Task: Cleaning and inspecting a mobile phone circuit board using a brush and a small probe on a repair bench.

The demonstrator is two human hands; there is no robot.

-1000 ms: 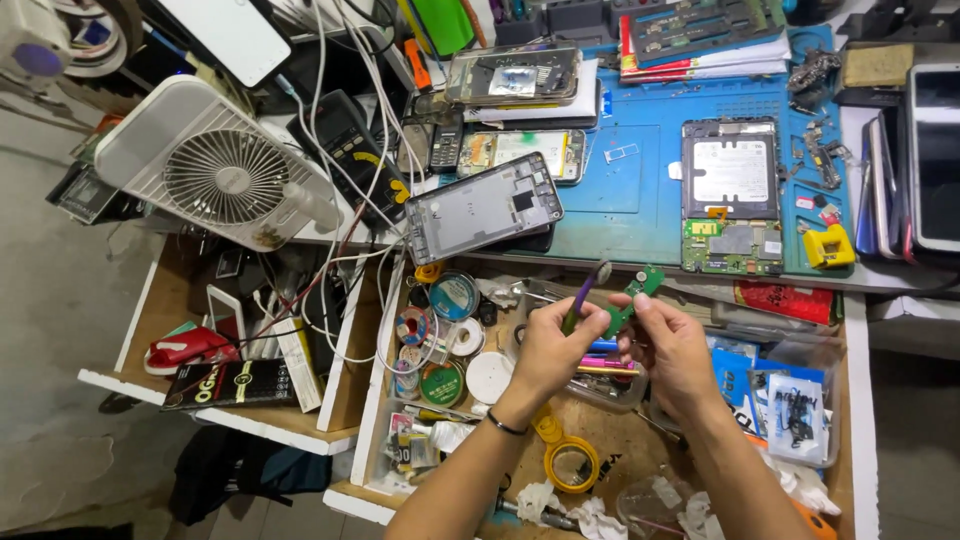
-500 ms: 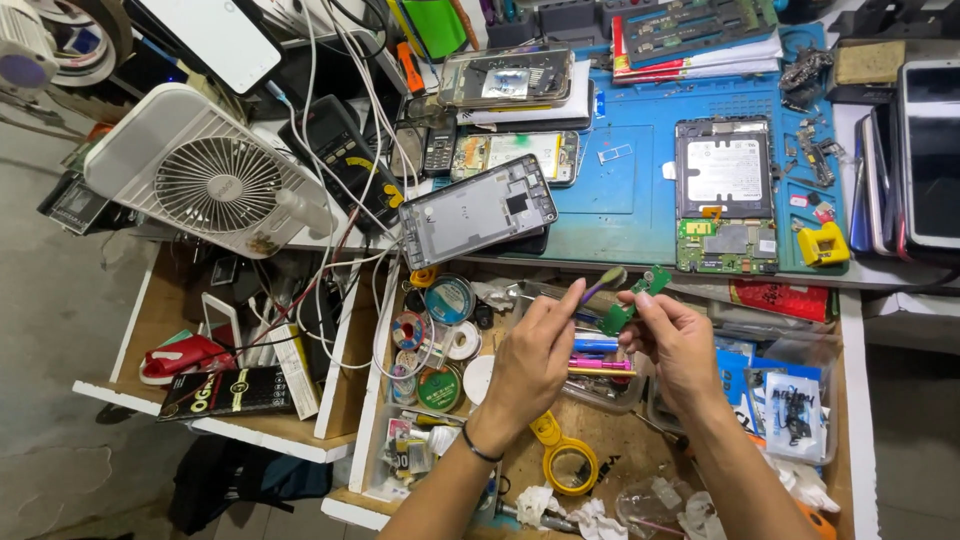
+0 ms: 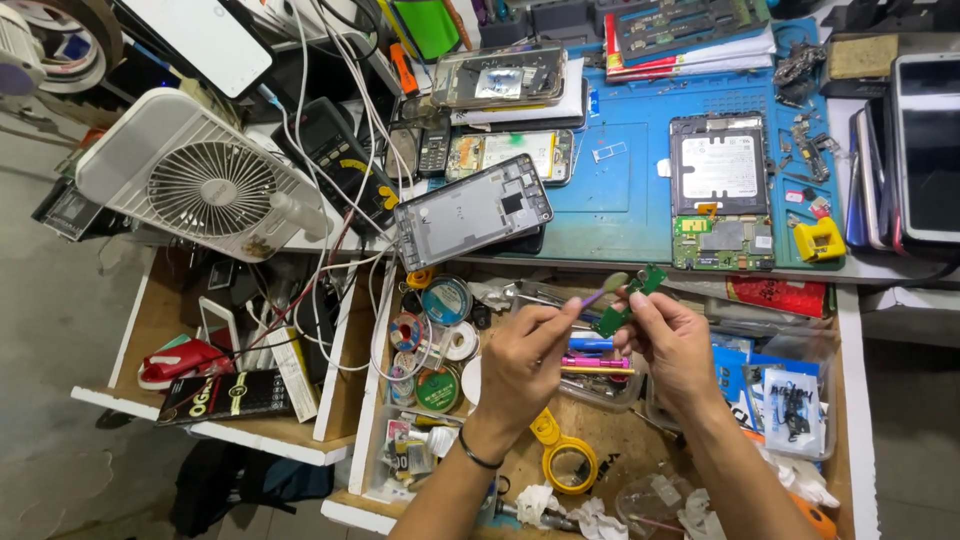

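Pinching a purple brush (image 3: 598, 290), left hand (image 3: 528, 350); right hand (image 3: 672, 335) grips green circuit board (image 3: 628, 300).

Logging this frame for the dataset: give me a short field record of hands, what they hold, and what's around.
left hand: holds a thin purple brush, tip near the board
right hand: pinches a small green board
position: both hands over an open drawer of tape rolls and tools
blue mat: opened phone with exposed circuitry
mat edge: grey phone frame
left of mat: white fan
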